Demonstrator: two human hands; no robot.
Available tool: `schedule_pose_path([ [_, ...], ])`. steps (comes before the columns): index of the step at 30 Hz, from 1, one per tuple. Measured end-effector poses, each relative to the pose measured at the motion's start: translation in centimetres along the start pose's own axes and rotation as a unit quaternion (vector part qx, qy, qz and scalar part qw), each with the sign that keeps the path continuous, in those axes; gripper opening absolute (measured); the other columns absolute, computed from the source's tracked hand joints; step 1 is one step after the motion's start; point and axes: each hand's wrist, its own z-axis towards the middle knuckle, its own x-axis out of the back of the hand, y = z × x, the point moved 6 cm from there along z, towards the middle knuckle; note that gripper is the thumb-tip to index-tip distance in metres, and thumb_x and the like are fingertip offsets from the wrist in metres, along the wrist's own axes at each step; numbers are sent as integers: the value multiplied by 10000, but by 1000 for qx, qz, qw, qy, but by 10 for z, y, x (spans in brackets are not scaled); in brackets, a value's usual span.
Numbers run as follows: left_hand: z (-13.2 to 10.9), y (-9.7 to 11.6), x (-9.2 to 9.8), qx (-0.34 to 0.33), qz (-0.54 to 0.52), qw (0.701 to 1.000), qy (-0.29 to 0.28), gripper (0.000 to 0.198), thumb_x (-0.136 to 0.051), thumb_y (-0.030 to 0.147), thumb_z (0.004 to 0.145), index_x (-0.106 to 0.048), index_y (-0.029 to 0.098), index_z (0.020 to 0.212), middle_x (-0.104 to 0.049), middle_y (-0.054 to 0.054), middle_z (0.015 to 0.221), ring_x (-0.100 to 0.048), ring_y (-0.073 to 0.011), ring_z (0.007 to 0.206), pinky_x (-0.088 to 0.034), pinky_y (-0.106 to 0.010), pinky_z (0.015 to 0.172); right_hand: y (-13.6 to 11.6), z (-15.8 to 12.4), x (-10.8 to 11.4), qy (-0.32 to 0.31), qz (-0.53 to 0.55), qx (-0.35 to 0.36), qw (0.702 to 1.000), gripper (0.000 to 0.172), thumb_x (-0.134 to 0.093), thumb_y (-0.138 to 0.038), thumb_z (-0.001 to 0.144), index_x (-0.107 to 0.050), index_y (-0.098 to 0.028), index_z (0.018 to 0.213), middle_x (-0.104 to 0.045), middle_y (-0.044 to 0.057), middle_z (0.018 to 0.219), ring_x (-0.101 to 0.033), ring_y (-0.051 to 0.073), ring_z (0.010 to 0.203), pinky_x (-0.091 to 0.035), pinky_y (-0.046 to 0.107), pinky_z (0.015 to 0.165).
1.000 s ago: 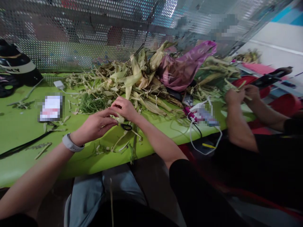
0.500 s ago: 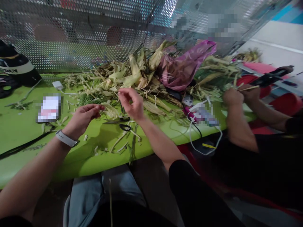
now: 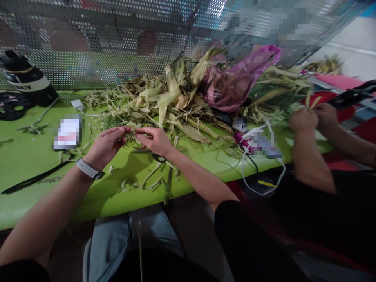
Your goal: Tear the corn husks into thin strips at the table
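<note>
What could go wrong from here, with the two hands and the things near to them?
The scissors lie close beside the right hand, which might brush against their sharp part.
The white cable hangs in a loop past the edge of the table, so it could get snagged.
The left hand and right hand meet at a small pale piece, partly hidden; it might tear or drop.

A pale husk piece (image 3: pixel 133 126) is pinched by the left hand (image 3: pixel 107 142), closely met by the right hand (image 3: pixel 158 141); scissors (image 3: pixel 159 158) are partly hidden beneath the right, corn husks (image 3: pixel 167 96) heaped beyond both.
</note>
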Motion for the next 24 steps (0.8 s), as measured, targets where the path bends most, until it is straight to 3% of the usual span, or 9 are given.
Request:
schedule_pose_path([
  [3,0,-2,-1,1,5,1000,-16,117,-632,99,860,-719,139,792,-705,-15,901,-541,-39,661,-480,-150,634,8,1,-12,-42,102,-38,993,393,-676,-433,820,-690,-144,1086,-726,89,1044,-638,123,680,-562,252,551],
  [7,2,-4,-2,-17,26,998,-59,20,-722,171,788,-707,158,791,-709,-23,940,-555,-51,662,-490,-188,656,9,2,-16,-72,108,-27,991,348,-680,-482,816,-665,-155,932,-654,7,762,-560,98,570,-489,221,489],
  [11,5,-2,5,-30,38,998,-48,114,-770,240,762,-721,157,823,-711,-21,971,-567,-48,683,-489,-177,684,-2,2,-8,-63,49,25,997,333,-626,-493,873,-642,-161,865,-560,-34,668,-486,75,517,-408,217,515],
  [16,9,-3,5,-17,77,996,-48,170,-791,292,758,-723,159,839,-699,-16,827,-588,-69,633,-501,-191,644,-22,0,5,17,-37,128,991,263,-539,-395,955,-619,-160,867,-560,1,759,-521,117,692,-429,253,685],
  [20,7,-1,-1,-83,150,983,-60,175,-769,313,775,-699,153,772,-641,4,654,-537,-66,519,-441,-181,530,-37,-7,-3,-35,-102,217,970,222,-511,-313,977,-613,-164,848,-565,34,826,-536,141,800,-437,280,773],
  [24,4,1,-6,-140,222,963,-54,168,-739,315,792,-712,149,788,-640,-6,640,-538,-82,499,-422,-196,499,-44,-10,-3,-56,-92,233,967,234,-505,-311,981,-594,-167,820,-568,34,826,-535,136,807,-436,283,769],
])
